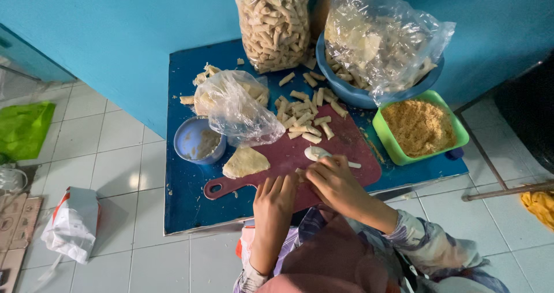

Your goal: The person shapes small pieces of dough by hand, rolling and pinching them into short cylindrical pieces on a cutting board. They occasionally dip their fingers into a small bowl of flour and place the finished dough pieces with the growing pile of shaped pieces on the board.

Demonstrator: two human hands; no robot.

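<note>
Glazed white floor tile (109,154) at the far left, with a green plastic bag (23,128) and a crumpled white bag (72,224) lying on it.

Low table (184,195), dark blue top, scuffed, set against a turquoise wall.

Small round blue bowl (199,140), pale paste inside, on the table's left part.

Clear, crinkled plastic bag (236,108) of flat pale wrappers, just beside the bowl.

One triangular wrapper (245,162), soft and cream-coloured, lying on the near left end of the cutting board.

Cutting board (340,140), maroon plastic, paddle-shaped with a holed handle pointing left.

My left hand (276,198), fingers (277,184) straight and close together, tips pressed down on the board's near edge; it grips nothing that I can see.

A small pale roll (300,172), at the board's near edge between my two hands, mostly hidden.

My right hand (334,180), fingers curled over that roll; whether it is pinched I cannot tell.

White spoon (318,153), lying on the board just past my right hand.

Heap of finished rolls (306,117), short, stubby, beige cylinders, on the board's far part.

Tall clear bag of rolls (274,22) behind them.

Big blue basin (358,94), lined with loose plastic.

Square green tub (456,126), coarse golden crumbs inside, far right.
</note>
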